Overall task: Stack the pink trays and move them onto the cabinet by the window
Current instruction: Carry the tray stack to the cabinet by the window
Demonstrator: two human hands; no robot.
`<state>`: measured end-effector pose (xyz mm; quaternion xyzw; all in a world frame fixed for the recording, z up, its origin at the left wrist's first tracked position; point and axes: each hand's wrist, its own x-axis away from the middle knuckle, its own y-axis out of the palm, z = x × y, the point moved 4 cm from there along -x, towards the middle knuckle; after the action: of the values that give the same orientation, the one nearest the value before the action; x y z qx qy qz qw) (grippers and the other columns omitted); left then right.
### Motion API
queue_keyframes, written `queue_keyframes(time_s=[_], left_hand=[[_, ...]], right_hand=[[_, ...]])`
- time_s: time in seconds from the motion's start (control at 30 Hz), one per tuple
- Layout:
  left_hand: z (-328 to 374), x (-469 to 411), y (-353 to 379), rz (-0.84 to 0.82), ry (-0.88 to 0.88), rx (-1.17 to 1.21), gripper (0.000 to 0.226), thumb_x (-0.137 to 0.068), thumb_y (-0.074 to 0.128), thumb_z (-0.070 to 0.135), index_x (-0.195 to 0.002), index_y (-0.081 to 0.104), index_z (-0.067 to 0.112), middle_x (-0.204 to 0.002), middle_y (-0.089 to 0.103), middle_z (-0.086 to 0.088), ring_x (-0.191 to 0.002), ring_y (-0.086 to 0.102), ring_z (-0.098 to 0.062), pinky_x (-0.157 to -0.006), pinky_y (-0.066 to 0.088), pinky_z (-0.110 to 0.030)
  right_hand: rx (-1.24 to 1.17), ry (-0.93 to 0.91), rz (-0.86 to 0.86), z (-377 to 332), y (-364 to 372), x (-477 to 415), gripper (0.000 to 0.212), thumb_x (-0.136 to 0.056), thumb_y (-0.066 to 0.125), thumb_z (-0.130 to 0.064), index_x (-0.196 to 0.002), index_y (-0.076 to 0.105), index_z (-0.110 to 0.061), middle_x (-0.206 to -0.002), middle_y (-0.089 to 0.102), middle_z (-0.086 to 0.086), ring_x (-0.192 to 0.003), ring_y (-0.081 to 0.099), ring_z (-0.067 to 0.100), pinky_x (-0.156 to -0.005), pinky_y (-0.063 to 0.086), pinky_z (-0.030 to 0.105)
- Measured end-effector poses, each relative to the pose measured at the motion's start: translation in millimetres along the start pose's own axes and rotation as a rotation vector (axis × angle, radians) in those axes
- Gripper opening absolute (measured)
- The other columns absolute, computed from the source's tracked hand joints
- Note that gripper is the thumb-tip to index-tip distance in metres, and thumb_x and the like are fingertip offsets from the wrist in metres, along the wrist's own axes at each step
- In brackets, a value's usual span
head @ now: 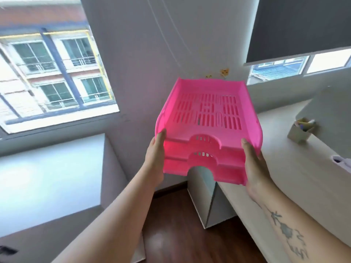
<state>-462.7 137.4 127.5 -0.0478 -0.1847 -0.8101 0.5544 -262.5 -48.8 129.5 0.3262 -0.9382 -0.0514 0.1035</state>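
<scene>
Grip: both hands clamp the stack of pink trays [207, 130] from the sides, holding it in the air with nothing under it.
Left hand: the left hand [154, 160] presses flat against the stack's left wall, thumb up along the near left corner, fingers hidden behind the plastic.
Right hand: the right hand [254, 164] presses the right wall the same way, thumb tip at the near right corner; a dark tattoo runs along that forearm.
Stack: two trays show clearly, one nested on the other and lined up; their near fronts make two steps, each with an arched cut-out in the middle.
Colour and surface: bright, glossy pink plastic, slightly see-through where light comes through the left wall.
Tray floor: the top tray's floor is pierced by rows of narrow slots; it holds nothing.
Walls: the side walls rise and flare outward, and the far rim is low with a wavy edge.
Tilt: the stack tips slightly, its far end higher than its near end.
Position: it hangs in front of the wall corner, between the big window [53, 73] on the left and the white desk [284, 158] on the right.
Cabinet: the pale cabinet top [47, 177] under the window lies below and to the left, well apart from the stack.
Desk items: a small pen holder [301, 130] stands on the desk.
</scene>
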Motion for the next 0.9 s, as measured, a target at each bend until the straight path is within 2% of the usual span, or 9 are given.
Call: queue_keyframes(time_s=[0.07,0.17,0.37,0.47,0.53,0.67,0.73,0.8,0.9], left_hand=[[16,16,-51,0.065,0.067,0.006,0.061,-0.072,0.061,0.074,-0.119,0.065,0.036,-0.116,0.075,-0.01,-0.102,0.073,-0.035,-0.092,0.054,-0.062],[35,45,-125,0.129,0.16,0.002,0.054,-0.087,0.052,0.065,-0.125,0.065,0.029,-0.116,0.075,-0.015,-0.102,0.073,-0.038,-0.092,0.054,-0.064],[62,104,-268,0.292,0.213,0.045,0.052,-0.098,0.042,0.057,-0.129,0.065,0.021,-0.116,0.075,-0.015,-0.101,0.074,-0.037,-0.089,0.057,-0.059],[68,123,-338,0.365,0.214,0.059,0.053,-0.097,0.041,0.06,-0.129,0.064,0.025,-0.115,0.076,-0.013,-0.1,0.075,-0.035,-0.086,0.058,-0.057],[70,129,-386,0.409,0.204,0.059,0.058,-0.091,0.043,0.067,-0.13,0.063,0.029,-0.116,0.075,-0.012,-0.102,0.074,-0.035,-0.089,0.056,-0.06],[76,130,-468,0.442,0.161,0.016,0.071,-0.08,0.047,0.081,-0.131,0.061,0.034,-0.119,0.074,-0.01,-0.107,0.072,-0.035,-0.089,0.054,-0.065],[81,128,-509,0.464,0.147,0.013,0.069,-0.08,0.046,0.081,-0.13,0.061,0.036,-0.117,0.075,-0.008,-0.106,0.072,-0.034,-0.089,0.055,-0.063],[85,123,-548,0.483,0.123,0.013,0.064,-0.082,0.044,0.078,-0.128,0.062,0.038,-0.114,0.076,-0.007,-0.105,0.072,-0.033,-0.089,0.055,-0.061],[89,116,-592,0.501,0.106,0.008,0.058,-0.086,0.043,0.074,-0.127,0.063,0.037,-0.111,0.077,-0.007,-0.103,0.073,-0.032,-0.089,0.056,-0.06]], right_hand=[[-0.018,0.009,-0.099,5,47,12,0.046,-0.082,0.06,-0.066,-0.122,0.059,-0.043,-0.113,0.072,0.004,-0.101,0.071,0.028,-0.084,0.058,0.058],[-0.019,0.008,-0.251,19,118,38,0.046,-0.08,0.061,-0.067,-0.121,0.059,-0.047,-0.114,0.073,0.004,-0.101,0.072,0.029,-0.081,0.058,0.061],[-0.011,-0.025,-0.538,55,255,106,0.057,-0.073,0.063,-0.076,-0.126,0.055,-0.055,-0.128,0.069,-0.001,-0.118,0.065,0.026,-0.099,0.049,0.061],[0.041,-0.043,-0.64,78,319,138,0.071,-0.071,0.061,-0.081,-0.135,0.048,-0.054,-0.135,0.065,-0.002,-0.126,0.059,0.028,-0.103,0.043,0.066],[0.059,-0.026,-0.692,94,359,159,0.076,-0.068,0.061,-0.083,-0.136,0.049,-0.052,-0.132,0.067,0.0,-0.125,0.06,0.03,-0.101,0.042,0.068],[0.087,-0.047,-0.691,117,430,199,0.059,-0.078,0.058,-0.075,-0.132,0.054,-0.052,-0.125,0.07,-0.008,-0.12,0.063,0.021,-0.103,0.047,0.057],[0.093,-0.039,-0.68,130,465,217,0.048,-0.082,0.057,-0.068,-0.127,0.056,-0.053,-0.12,0.072,-0.009,-0.116,0.065,0.019,-0.099,0.051,0.054],[0.095,-0.017,-0.686,144,498,232,0.042,-0.084,0.057,-0.064,-0.124,0.059,-0.052,-0.115,0.075,-0.004,-0.107,0.071,0.021,-0.089,0.058,0.052],[0.098,0.006,-0.687,157,534,250,0.041,-0.082,0.058,-0.061,-0.121,0.061,-0.047,-0.108,0.077,0.001,-0.092,0.076,0.017,-0.068,0.063,0.035]])
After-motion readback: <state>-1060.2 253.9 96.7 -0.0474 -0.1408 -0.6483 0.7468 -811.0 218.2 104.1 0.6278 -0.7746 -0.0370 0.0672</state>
